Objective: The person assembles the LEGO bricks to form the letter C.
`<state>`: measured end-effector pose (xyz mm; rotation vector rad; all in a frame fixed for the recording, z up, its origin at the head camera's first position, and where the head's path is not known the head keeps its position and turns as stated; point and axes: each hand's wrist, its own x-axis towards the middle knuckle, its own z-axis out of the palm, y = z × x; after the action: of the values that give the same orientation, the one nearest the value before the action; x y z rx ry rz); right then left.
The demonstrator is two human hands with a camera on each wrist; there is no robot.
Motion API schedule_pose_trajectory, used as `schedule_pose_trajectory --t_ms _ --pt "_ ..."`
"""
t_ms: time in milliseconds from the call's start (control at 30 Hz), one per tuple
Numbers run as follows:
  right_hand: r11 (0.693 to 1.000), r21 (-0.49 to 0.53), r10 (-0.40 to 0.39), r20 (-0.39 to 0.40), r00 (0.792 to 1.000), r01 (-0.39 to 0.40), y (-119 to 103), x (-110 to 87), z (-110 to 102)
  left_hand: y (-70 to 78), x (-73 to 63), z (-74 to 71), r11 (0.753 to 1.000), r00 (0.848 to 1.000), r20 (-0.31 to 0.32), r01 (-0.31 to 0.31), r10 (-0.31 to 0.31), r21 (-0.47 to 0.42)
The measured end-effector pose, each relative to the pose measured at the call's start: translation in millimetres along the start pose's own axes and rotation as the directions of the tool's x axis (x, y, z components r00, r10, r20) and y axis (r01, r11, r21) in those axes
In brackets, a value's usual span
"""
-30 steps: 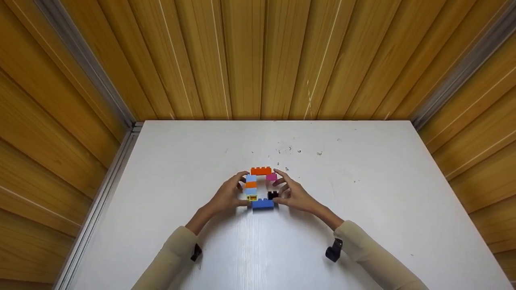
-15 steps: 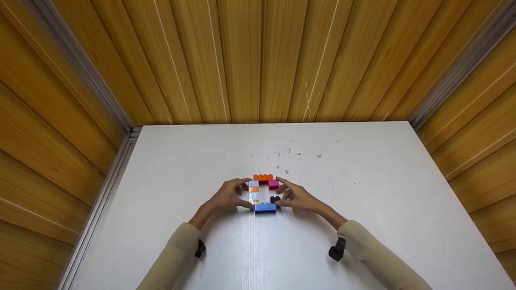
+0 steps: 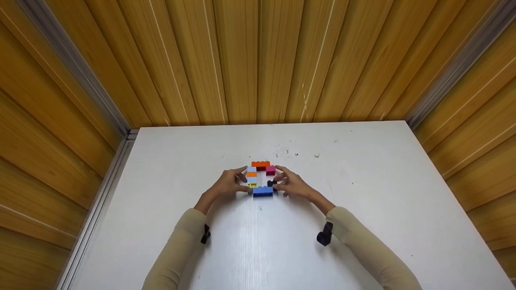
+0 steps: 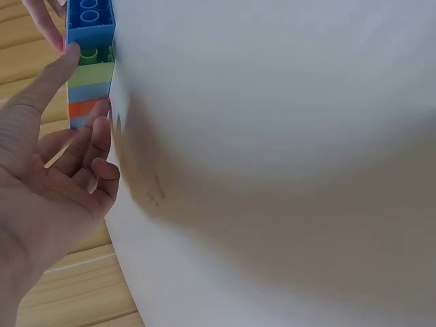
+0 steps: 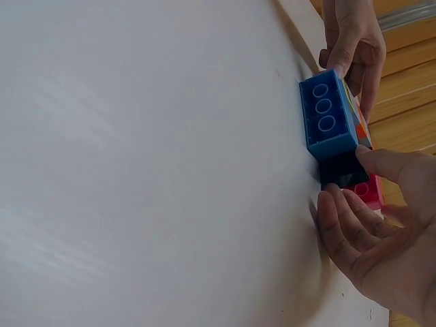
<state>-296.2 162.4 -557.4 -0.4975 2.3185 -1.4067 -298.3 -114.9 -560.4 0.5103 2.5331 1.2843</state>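
Toy building bricks form an upended frame with a gap on its right. Its left side is a column of light blue, orange (image 3: 251, 175) and yellow bricks, running from a long orange brick (image 3: 261, 164) to a long blue brick (image 3: 263, 191). My left hand (image 3: 229, 182) grips this column, thumb at the blue end. On the right are a magenta brick (image 3: 270, 170) and a black brick (image 5: 340, 169). My right hand (image 3: 295, 184) holds this side, thumb by the black brick and a fingertip at the magenta one. The blue brick's hollow underside faces the right wrist camera.
The white table (image 3: 181, 153) carries small dark marks (image 3: 296, 154) beyond the bricks. Wood-patterned panels (image 3: 242, 60) wall in the back and sides, with a metal rail (image 3: 96, 201) along the left. Black wrist devices (image 3: 325, 234) sit at both sleeves.
Both hands and the bricks between them have moved farther from the body, after dipping slightly lower in the head view. Both hands keep their hold, and the bricks' arrangement looks the same.
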Motion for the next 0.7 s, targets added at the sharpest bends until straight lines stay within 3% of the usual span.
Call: schedule_pose_trajectory --t_ms 200,367,567,700 --pt "1.000 -0.001 0.030 -0.002 1.000 -0.030 -4 14.9 -6 -1.0 14.1 -5.3 0.998 0.998 -0.014 0.055 -0.055 -0.025" --pt "0.999 0.002 0.039 0.008 0.999 -0.039 -3 19.6 -11 0.6 19.7 -6.7 0.998 0.998 -0.013 0.060 -0.061 -0.036" --pt "0.999 -0.031 0.026 0.002 1.000 -0.026 -3 13.8 -23 -3.0 18.9 -12.3 0.997 0.997 -0.033 0.064 -0.066 -0.053" --pt "0.987 -0.154 -0.044 -0.031 0.999 0.039 -2 1.9 -48 -10.4 12.3 -26.6 0.997 0.993 -0.084 0.077 -0.078 -0.016"
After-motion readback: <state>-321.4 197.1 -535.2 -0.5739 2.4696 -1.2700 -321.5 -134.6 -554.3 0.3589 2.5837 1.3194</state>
